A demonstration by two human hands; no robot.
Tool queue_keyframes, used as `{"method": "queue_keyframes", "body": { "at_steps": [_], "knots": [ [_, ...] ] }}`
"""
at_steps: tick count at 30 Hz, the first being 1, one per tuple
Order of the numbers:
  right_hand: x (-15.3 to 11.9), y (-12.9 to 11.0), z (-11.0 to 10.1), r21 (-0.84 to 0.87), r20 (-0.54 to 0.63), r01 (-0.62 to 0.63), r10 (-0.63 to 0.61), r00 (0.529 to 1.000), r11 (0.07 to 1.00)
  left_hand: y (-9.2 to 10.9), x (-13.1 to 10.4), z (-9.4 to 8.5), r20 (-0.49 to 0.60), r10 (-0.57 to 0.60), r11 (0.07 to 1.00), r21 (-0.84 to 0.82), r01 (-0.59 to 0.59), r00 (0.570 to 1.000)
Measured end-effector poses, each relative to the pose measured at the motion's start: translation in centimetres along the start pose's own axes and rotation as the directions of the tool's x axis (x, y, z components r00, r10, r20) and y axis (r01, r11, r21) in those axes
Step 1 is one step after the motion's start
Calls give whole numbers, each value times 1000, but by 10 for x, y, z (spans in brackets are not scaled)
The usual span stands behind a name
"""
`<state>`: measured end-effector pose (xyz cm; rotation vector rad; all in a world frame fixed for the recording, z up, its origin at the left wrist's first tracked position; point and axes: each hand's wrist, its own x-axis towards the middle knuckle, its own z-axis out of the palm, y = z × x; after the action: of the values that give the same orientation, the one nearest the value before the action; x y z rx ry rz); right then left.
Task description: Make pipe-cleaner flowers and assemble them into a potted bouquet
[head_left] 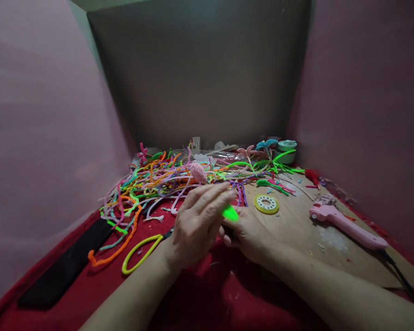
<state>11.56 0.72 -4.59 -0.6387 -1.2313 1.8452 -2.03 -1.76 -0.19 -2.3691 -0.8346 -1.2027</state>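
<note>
My left hand (196, 225) is at the middle of the view, back upward, its fingers bent together over the right hand's fingertips. Beside it my right hand (246, 232) has its fingers curled and its thumb against a bright green fuzzy piece (230, 213). This green piece shows between the two hands; its lower part is hidden. A pink fuzzy bud-like piece (198, 173) rises just beyond my left fingers. Yellow-handled scissors (141, 253) lie left of my left wrist, their blades partly hidden.
Many coloured pipe cleaners (152, 179) are heaped at the back left. A yellow tape roll (266, 204) and a pink glue gun (348, 225) lie on a wooden board (296, 234) at right. A black strip (65, 266) lies at left. Walls enclose the table.
</note>
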Motion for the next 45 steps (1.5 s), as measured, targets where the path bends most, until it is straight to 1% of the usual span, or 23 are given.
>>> {"method": "queue_keyframes", "body": {
  "at_steps": [1, 3, 4, 5, 6, 7, 8, 9, 10, 11, 12, 13, 14, 16, 19, 22, 25, 26, 28, 33, 39, 42, 45],
  "knots": [
    [-1, -3, 0, 3, -1, 7, -7, 1000, 1000, -1, 0, 1, -75, -86, 996, -20, 85, 993],
    [-1, -9, -1, 19, -18, 49, -49, 999, 999, -4, -1, 3, -198, -257, 966, -67, 249, 946],
    [-2, -11, -1, 28, -31, 83, -83, 996, 996, -4, -2, 4, -225, -331, 943, -105, 315, 916],
    [-1, -12, -2, 40, -42, 118, -117, 992, 992, -5, -2, 5, -223, -402, 913, -165, 372, 888],
    [-1, -13, -2, 57, -49, 147, -144, 988, 987, -5, -3, 5, -191, -478, 869, -246, 429, 858],
    [-1, -13, -3, 77, -60, 167, -163, 985, 983, -4, -2, 6, -136, -558, 801, -346, 488, 819],
    [-1, -14, -3, 97, -75, 179, -172, 982, 979, -3, -1, 6, -60, -635, 706, -451, 547, 770],
    [0, -14, -4, 118, -92, 184, -174, 980, 976, -2, 0, 6, 29, -701, 588, -541, 601, 712],
    [0, -14, -4, 139, -112, 188, -173, 979, 972, 0, 2, 7, 121, -745, 471, -601, 646, 656],
    [0, -15, -5, 156, -129, 189, -169, 977, 970, 1, 4, 7, 204, -767, 375, -627, 682, 609],
    [0, -16, -5, 166, -139, 188, -166, 976, 968, 1, 5, 8, 275, -767, 310, -632, 710, 580],
    [0, -16, -5, 172, -140, 185, -162, 977, 967, 2, 6, 8, 333, -754, 271, -627, 730, 566],
    [-1, -17, -6, 179, -134, 179, -157, 979, 967, 2, 7, 9, 372, -739, 251, -622, 742, 562],
    [-2, -19, -6, 192, -127, 154, -131, 983, 969, 2, 7, 11, 421, -716, 220, -622, 752, 557],
    [-2, -20, -6, 170, -177, 173, -142, 974, 970, 3, 5, 12, 509, -676, 162, -603, 781, 532],
    [-2, -19, -6, 111, -172, 222, -201, 964, 969, 3, 3, 12, 614, -625, 97, -552, 828, 483],
    [-2, -20, -6, 116, -174, 208, -186, 967, 971, 3, 1, 12, 700, -575, 83, -466, 881, 424],
    [-2, -20, -6, 120, -180, 198, -175, 968, 973, 3, 1, 13, 716, -563, 85, -446, 891, 412],
    [-2, -21, -6, 104, -153, 183, -166, 974, 978, 4, 0, 14, 732, -549, 83, -433, 898, 403],
    [-2, -23, -5, 34, -61, 172, -170, 984, 985, 6, 1, 15, 706, -565, 59, -482, 874, 428],
    [1, -21, -7, 4, -71, 208, -208, 976, 978, 4, -2, 18, 672, -620, 84, -457, 886, 405],
    [3, -20, -9, -103, -82, 214, -222, 972, 972, 3, -3, 21, 677, -627, 76, -440, 895, 386],
    [4, -19, -10, -279, -117, 264, -306, 945, 923, 3, 0, 23, 691, -626, 46, -431, 901, 363]
  ]
}}
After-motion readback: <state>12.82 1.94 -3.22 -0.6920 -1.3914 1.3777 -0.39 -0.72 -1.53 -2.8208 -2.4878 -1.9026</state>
